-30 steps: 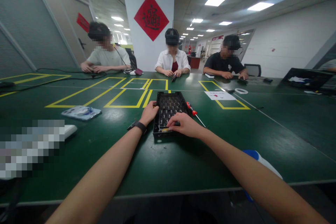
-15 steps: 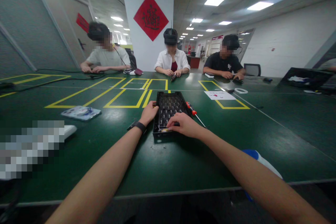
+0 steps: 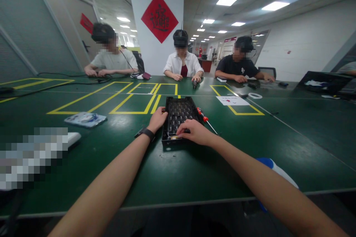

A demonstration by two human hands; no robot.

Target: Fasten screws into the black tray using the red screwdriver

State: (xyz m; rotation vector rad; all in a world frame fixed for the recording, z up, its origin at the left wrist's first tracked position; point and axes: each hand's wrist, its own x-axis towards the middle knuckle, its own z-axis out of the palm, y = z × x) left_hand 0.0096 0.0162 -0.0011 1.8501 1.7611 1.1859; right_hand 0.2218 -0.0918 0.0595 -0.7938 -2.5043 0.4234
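Note:
A black open plastic case [image 3: 180, 104] with rows of small compartments lies on the table in front of me. My left hand [image 3: 158, 121] grips its left side, fingers curled over the rim. Inside the near end is a small whitish-yellow part [image 3: 174, 137]. My right hand [image 3: 194, 132] reaches over the case's right side with its fingertips pinched beside that part; whatever they hold is too small and hidden to name. A screwdriver [image 3: 203, 115] with a red and black handle rests just right of the case. My left wrist wears a dark band [image 3: 148, 133].
The green table [image 3: 155, 177] carries yellow tape outlines. On the left lie a patterned flat phone-like item [image 3: 85, 119] and a blurred-out white object [image 3: 33, 159]. At right are a paper sheet [image 3: 232, 101], a tape roll [image 3: 255, 96] and a blue-white object [image 3: 278, 172]. Three people sit opposite.
My hands and the case have hardly moved. Across the table, the middle person's hands have parted, a dark tool shifting right; the right-hand person has put a dark item down and reaches right.

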